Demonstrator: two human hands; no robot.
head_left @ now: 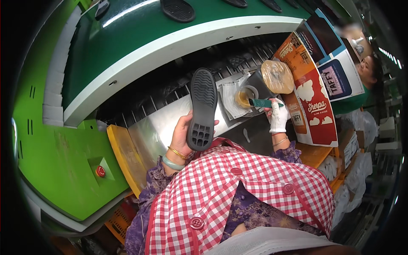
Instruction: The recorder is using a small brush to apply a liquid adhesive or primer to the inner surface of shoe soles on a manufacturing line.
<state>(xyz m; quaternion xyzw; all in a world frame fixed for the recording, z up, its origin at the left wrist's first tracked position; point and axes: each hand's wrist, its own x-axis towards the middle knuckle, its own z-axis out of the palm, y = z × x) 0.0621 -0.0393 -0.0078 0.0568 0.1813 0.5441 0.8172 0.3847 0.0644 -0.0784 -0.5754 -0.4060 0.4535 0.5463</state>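
A black shoe sole [203, 106] stands nearly upright in my bare left hand [182, 137], with its treaded side and square cavities at the heel toward me. My fingers wrap round its lower edges; a gold bangle and a pale green one circle that wrist. My right hand [278, 115], in a white glove with some fingertips bare, grips a brush [262, 103] by its green handle. The brush's dark end points left into a cup [254, 90] of yellowish liquid. How deep the bristles sit I cannot tell. White printed sheets [229, 98] lie beside the cup.
Beyond a white rail [170, 46], a green conveyor belt [136, 38] carries several dark soles [178, 10]. A plastic-covered tan round thing [277, 76] and printed cardboard panels [312, 100] stand right. A red button [100, 171] sits on the green machine. Another person [368, 70] is far right.
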